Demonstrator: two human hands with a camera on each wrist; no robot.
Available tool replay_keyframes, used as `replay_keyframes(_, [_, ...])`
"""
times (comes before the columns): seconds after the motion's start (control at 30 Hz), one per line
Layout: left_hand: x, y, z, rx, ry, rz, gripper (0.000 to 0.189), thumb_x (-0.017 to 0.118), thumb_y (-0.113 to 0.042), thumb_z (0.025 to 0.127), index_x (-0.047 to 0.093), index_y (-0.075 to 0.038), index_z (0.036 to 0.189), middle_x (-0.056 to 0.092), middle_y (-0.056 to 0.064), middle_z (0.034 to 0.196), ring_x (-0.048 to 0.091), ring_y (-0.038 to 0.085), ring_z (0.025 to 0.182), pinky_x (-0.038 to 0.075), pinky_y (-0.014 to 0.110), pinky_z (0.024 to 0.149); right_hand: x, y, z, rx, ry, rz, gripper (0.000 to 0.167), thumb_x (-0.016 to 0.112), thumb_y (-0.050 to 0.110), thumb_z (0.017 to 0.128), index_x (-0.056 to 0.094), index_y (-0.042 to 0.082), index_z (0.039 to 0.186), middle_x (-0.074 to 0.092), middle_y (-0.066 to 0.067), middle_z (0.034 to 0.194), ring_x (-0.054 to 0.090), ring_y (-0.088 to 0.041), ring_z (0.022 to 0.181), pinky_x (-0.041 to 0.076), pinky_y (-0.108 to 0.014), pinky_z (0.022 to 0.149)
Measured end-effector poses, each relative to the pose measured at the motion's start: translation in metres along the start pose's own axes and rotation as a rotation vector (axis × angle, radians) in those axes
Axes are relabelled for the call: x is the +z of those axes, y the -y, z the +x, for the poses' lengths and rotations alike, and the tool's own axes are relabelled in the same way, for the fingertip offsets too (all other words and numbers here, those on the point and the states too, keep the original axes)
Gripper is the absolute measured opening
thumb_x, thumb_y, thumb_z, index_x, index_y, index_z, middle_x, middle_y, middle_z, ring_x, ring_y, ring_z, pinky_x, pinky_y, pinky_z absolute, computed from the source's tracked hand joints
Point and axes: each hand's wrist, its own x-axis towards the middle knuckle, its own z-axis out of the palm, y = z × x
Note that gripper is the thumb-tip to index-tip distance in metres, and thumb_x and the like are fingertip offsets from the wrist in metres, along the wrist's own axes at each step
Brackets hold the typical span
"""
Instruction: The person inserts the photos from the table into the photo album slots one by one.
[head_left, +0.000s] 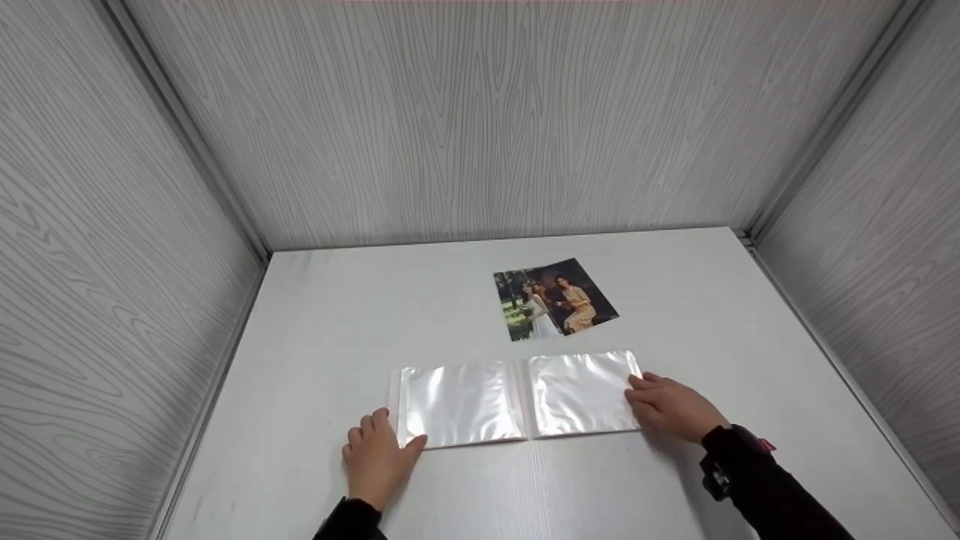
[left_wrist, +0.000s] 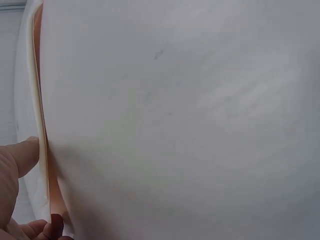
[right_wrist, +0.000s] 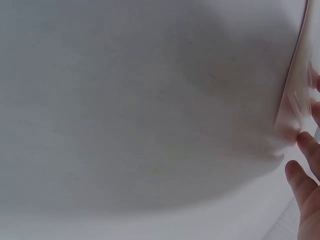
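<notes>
- pale wood-grain panels (head_left: 450, 120) rise round a white tabletop (head_left: 322, 322). what's under your hands?

- an album (head_left: 463, 405), spread to two clear pockets (head_left: 581, 394), well in from the tabletop's left and right edges.

- how will it handle?

- light, i'd judge, with limp, slick film that wrinkles easily and could slide under my fingertips. in the left wrist view its layers part a little at the edge, so i'd trust the firmer border over one loose film.

- and your fingers?

- my left hand (head_left: 373, 459) rests round the album's near left corner, thumb by the near edge and fingers by the left one, set wide apart. my right hand (head_left: 673, 406) touches the right edge, fingertips on the film; whether i'm pinching it from beneath, i can't tell.

- so where's the best hold?

- the outer corners, i think. lifted by one side only, it would probably fold at the middle.

- anything beyond it?

- two photo prints (head_left: 581, 304), between the album and the tabletop's far edge, the right one seemingly over the other. they look thin and glossy enough to smudge, so i'd touch only their rims.
</notes>
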Motion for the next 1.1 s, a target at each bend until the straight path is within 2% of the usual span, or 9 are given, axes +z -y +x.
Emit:
replay_keyframes(0.1, [0.002, -0.005, -0.004, 0.012, -0.003, 0.016, 0.079, 0.081, -0.045, 0.083, 0.050, 0.007, 0.134, 0.055, 0.024, 0.116, 0.050, 0.040, 0.103, 0.042, 0.050, 0.080, -0.003, -0.002, -0.002, 0.027, 0.006, -0.001, 0.027, 0.059, 0.015, 0.102, 0.074, 0.007, 0.122, 0.063, -0.023, 0.136, 0.057, -0.048, 0.128, 0.047, -0.058, 0.105])
replay_keyframes(0.23, [0.004, -0.009, -0.008, 0.021, -0.008, 0.024, 0.080, 0.081, -0.046, 0.083, 0.050, 0.007, 0.134, 0.055, 0.025, 0.117, 0.050, 0.041, 0.104, 0.044, 0.051, 0.081, -0.004, -0.006, -0.005, 0.024, -0.009, 0.006, 0.017, 0.059, 0.013, 0.101, 0.075, 0.010, 0.107, 0.065, -0.023, 0.134, 0.060, -0.047, 0.124, 0.050, -0.058, 0.101])
replay_keyframes(0.4, [0.005, -0.011, -0.009, 0.026, -0.001, 0.021, 0.082, 0.080, -0.047, 0.084, 0.049, 0.009, 0.135, 0.054, 0.028, 0.119, 0.050, 0.042, 0.106, 0.045, 0.053, 0.083, -0.006, -0.009, -0.006, 0.025, -0.034, 0.011, 0.015, 0.059, 0.010, 0.100, 0.074, 0.013, 0.099, 0.067, -0.021, 0.130, 0.064, -0.045, 0.120, 0.053, -0.057, 0.097])
replay_keyframes(0.6, [0.008, -0.012, -0.012, 0.027, -0.007, 0.024, 0.083, 0.080, -0.049, 0.083, 0.049, 0.009, 0.134, 0.055, 0.027, 0.116, 0.051, 0.042, 0.104, 0.045, 0.053, 0.083, -0.007, -0.011, -0.006, 0.009, -0.058, -0.020, 0.022, 0.059, 0.006, 0.098, 0.058, 0.018, 0.080, 0.071, -0.018, 0.125, 0.068, -0.038, 0.116, 0.056, -0.054, 0.093])
replay_keyframes(0.8, [0.010, -0.016, -0.015, 0.039, -0.013, 0.027, 0.080, 0.079, -0.049, 0.083, 0.052, 0.008, 0.131, 0.053, 0.024, 0.114, 0.049, 0.038, 0.101, 0.045, 0.051, 0.080, -0.005, -0.016, -0.007, -0.005, -0.095, -0.048, 0.021, 0.061, 0.007, 0.097, 0.061, 0.018, 0.079, 0.074, -0.015, 0.120, 0.071, -0.035, 0.110, 0.057, -0.054, 0.090])
replay_keyframes(0.87, [0.011, -0.017, -0.015, 0.048, -0.019, 0.029, 0.079, 0.080, -0.049, 0.083, 0.053, 0.008, 0.130, 0.053, 0.024, 0.114, 0.049, 0.038, 0.101, 0.045, 0.050, 0.080, -0.005, -0.017, -0.009, -0.005, -0.115, -0.040, 0.019, 0.062, 0.006, 0.096, 0.067, 0.017, 0.081, 0.074, -0.015, 0.119, 0.072, -0.035, 0.109, 0.058, -0.053, 0.089])
replay_keyframes(0.97, [0.012, -0.019, -0.016, 0.057, -0.015, 0.034, 0.079, 0.080, -0.049, 0.083, 0.052, 0.007, 0.130, 0.053, 0.024, 0.116, 0.049, 0.038, 0.102, 0.045, 0.051, 0.081, -0.006, -0.018, -0.012, 0.012, -0.147, -0.014, 0.019, 0.062, 0.006, 0.096, 0.076, 0.015, 0.089, 0.074, -0.016, 0.117, 0.072, -0.034, 0.107, 0.060, -0.049, 0.086])
replay_keyframes(1.0, [0.012, -0.019, -0.016, 0.058, -0.014, 0.034, 0.078, 0.080, -0.049, 0.083, 0.052, 0.007, 0.130, 0.053, 0.023, 0.116, 0.049, 0.038, 0.103, 0.045, 0.051, 0.082, -0.007, -0.018, -0.012, 0.019, -0.155, -0.005, 0.019, 0.061, 0.006, 0.097, 0.078, 0.014, 0.093, 0.075, -0.016, 0.114, 0.074, -0.032, 0.102, 0.060, -0.046, 0.083])
replay_keyframes(1.1, [0.012, -0.021, -0.016, 0.059, -0.006, 0.033, 0.078, 0.081, -0.049, 0.082, 0.053, 0.006, 0.130, 0.053, 0.022, 0.116, 0.049, 0.038, 0.104, 0.045, 0.051, 0.082, -0.008, -0.019, -0.013, 0.027, -0.181, -0.008, 0.020, 0.062, 0.006, 0.096, 0.081, 0.011, 0.103, 0.077, -0.015, 0.109, 0.074, -0.030, 0.095, 0.060, -0.041, 0.078])
